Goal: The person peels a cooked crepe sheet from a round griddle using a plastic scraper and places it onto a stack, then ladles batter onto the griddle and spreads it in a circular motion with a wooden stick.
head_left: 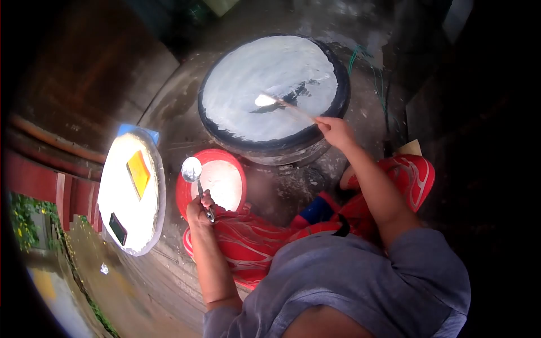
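Observation:
A large round black griddle (344, 84) is covered almost to its rim by a thin white batter layer (253, 73). A dark, ragged gap shows in that layer right of centre. My right hand (336, 133) grips a thin wooden stick (297, 111) above the griddle's near right part. Its far end meets a bright white patch beside the gap; whether that is a blade or a batter lump I cannot tell. Lower left, my left hand (200, 209) is closed round the handle of a metal ladle (192, 168). The ladle's whitish bowl is over the edge of a red basin (183, 188) holding white batter (228, 183).
Left of the basin stands a round, whitish tray or tabletop (121, 180), overexposed, with a yellow packet (138, 173) and a dark phone-like object (118, 228) on it. A blue item (138, 133) shows behind it. Green cords (377, 84) hang right of the griddle. Red patterned trousers (248, 242) cover my legs.

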Demonstrator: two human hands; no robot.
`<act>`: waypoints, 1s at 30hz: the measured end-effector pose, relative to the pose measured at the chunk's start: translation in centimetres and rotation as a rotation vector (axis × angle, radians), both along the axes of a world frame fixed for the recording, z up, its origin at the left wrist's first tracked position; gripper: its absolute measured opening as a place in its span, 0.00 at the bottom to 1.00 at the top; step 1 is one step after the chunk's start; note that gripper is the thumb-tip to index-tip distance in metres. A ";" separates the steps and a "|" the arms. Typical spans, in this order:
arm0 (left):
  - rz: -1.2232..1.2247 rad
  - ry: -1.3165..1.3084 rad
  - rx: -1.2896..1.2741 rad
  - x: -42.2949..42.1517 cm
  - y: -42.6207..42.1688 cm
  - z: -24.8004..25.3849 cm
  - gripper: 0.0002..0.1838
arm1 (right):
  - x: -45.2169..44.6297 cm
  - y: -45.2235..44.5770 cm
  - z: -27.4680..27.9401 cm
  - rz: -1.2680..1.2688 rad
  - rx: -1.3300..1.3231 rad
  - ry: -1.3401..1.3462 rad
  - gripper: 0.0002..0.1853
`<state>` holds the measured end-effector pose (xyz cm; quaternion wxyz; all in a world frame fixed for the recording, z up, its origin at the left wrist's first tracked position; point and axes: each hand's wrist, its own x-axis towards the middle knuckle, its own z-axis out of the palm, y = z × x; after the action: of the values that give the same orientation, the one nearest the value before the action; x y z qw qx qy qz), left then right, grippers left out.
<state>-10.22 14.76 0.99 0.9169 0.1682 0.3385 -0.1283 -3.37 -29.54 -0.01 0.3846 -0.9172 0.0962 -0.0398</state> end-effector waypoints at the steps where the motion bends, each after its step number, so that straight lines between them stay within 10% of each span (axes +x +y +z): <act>1: 0.013 0.000 0.010 -0.2 -0.2 0.0 0.13 | 0.3 -0.2 -0.5 -0.076 0.004 -0.018 0.14; 13: -0.009 -0.048 0.043 -0.8 -0.3 0.3 0.13 | -3.7 -0.2 6.2 0.073 -0.441 -0.176 0.18; 23: 0.025 0.026 0.081 -0.8 -0.8 1.3 0.13 | -5.8 4.6 -2.0 0.148 -0.674 -0.332 0.27; 30: -0.009 -0.003 -0.026 -0.9 -0.1 0.6 0.13 | -7.3 3.3 -0.3 0.169 -0.465 -0.317 0.28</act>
<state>-11.11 14.64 1.64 0.9190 0.1581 0.3345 -0.1363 -10.72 -26.21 -0.33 0.1764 -0.9678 -0.0537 -0.1715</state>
